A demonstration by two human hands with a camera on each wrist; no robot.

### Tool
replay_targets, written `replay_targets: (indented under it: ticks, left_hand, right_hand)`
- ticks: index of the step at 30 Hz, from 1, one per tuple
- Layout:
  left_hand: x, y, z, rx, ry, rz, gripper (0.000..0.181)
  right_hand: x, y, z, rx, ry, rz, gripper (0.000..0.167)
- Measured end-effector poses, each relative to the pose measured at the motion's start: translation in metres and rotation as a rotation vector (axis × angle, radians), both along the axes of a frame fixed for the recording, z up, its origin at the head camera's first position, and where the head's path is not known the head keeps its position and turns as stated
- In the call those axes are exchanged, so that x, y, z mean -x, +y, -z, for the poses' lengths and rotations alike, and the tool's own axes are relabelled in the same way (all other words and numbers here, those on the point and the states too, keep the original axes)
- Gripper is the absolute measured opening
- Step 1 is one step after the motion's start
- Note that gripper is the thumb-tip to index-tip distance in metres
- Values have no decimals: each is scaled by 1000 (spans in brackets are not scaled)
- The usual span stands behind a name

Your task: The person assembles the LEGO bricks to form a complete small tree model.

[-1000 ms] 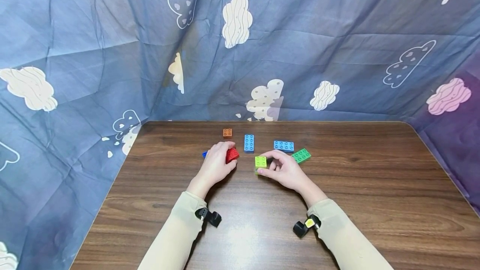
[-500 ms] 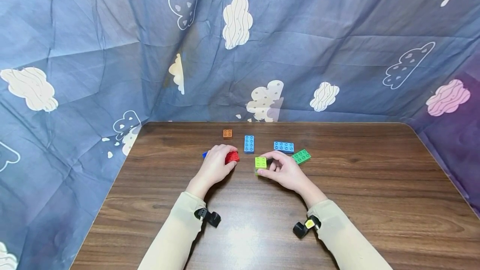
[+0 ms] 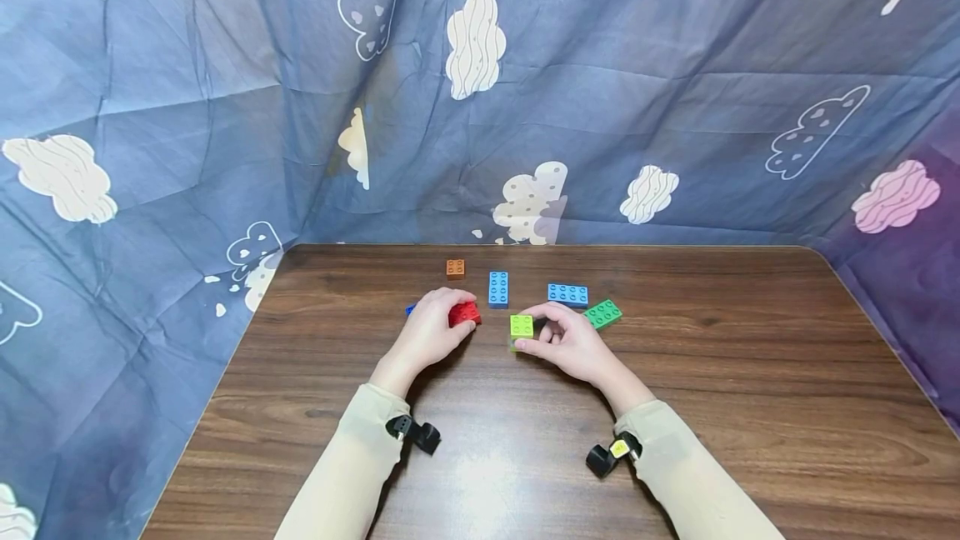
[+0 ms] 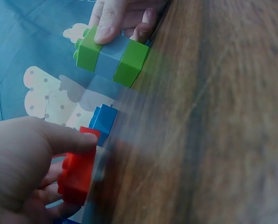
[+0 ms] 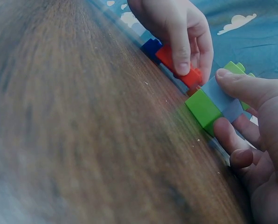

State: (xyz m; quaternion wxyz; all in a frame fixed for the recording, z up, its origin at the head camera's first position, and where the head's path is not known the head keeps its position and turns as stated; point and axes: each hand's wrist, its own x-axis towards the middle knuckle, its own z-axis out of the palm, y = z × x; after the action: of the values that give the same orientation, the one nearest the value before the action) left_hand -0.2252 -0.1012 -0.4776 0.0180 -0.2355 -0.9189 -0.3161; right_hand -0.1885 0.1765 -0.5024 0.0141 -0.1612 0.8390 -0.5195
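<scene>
My left hand [image 3: 429, 330] holds a red toy building brick [image 3: 466, 312] between thumb and fingers, low over the table. In the left wrist view the thumb presses on the side of this red brick [image 4: 78, 170]. My right hand [image 3: 572, 342] pinches a stack of three bricks [image 3: 521, 327]: lime green on top, grey-blue in the middle, green at the bottom. The right wrist view shows the thumb on the stack's grey-blue brick [image 5: 218, 97], with the stack standing upright at the table surface. A dark blue brick [image 3: 410, 309] is mostly hidden behind the left hand.
Behind the hands lie a small orange-brown brick [image 3: 455, 268], a blue brick set lengthwise [image 3: 498, 289] and a blue brick set crosswise [image 3: 567, 295]. A green brick [image 3: 603, 314] lies beside the right hand. Patterned cloth [image 3: 585, 98] hangs behind the wooden table [image 3: 720, 373].
The red brick in my left hand has turned slightly and now lies straighter. My right hand and its stack stay in about the same place.
</scene>
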Motion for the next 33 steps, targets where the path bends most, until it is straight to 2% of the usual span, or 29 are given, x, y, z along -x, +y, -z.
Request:
replay_targets:
  ticks: [5,16,22,33]
  left_hand:
    - [0,-1,-2,-85,7,2,40]
    - [-3,1,-10,-234,94,-11,42]
    - [-7,6,-19,-337,85,-16,43]
    - [-14,12,-27,-348,87,30,41]
  right_hand:
    - [0,0,1,3,3,-5,41]
    - [1,1,2,6,12,-8,41]
    - [1,1,4,5,4,-4,42]
    - [1,1,3,6,9,-4,42]
